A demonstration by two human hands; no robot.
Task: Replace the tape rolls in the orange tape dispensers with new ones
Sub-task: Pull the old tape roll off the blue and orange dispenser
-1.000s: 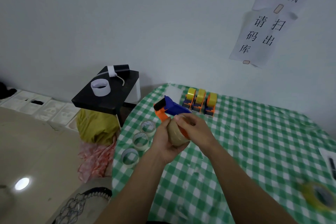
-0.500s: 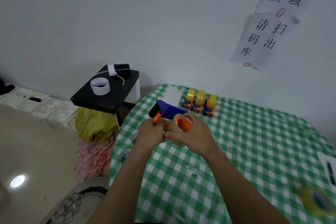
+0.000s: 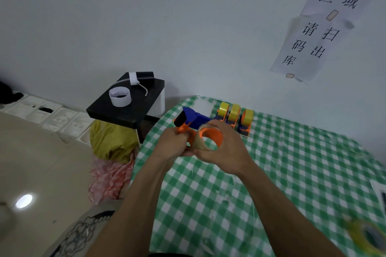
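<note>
I hold an orange and blue tape dispenser (image 3: 193,120) in the air above the green checked table (image 3: 292,173). My left hand (image 3: 173,142) is closed around its orange handle. My right hand (image 3: 225,150) grips the clear tape roll (image 3: 203,141) that sits on the dispenser's orange hub (image 3: 212,134). Three more orange dispensers with yellow rolls (image 3: 235,116) stand side by side at the table's far edge. A yellow tape roll (image 3: 367,238) lies blurred at the near right.
A black stool (image 3: 125,108) with a white paper ring and a black tube stands left of the table, over a yellow bag (image 3: 112,142) and pink cloth. White boxes line the wall. Paper signs hang on the wall at the right.
The dispenser has tilted so the orange hub faces me. My left hand shifted from the roll to the handle, and my hands now cover the spare rolls at the table's left edge.
</note>
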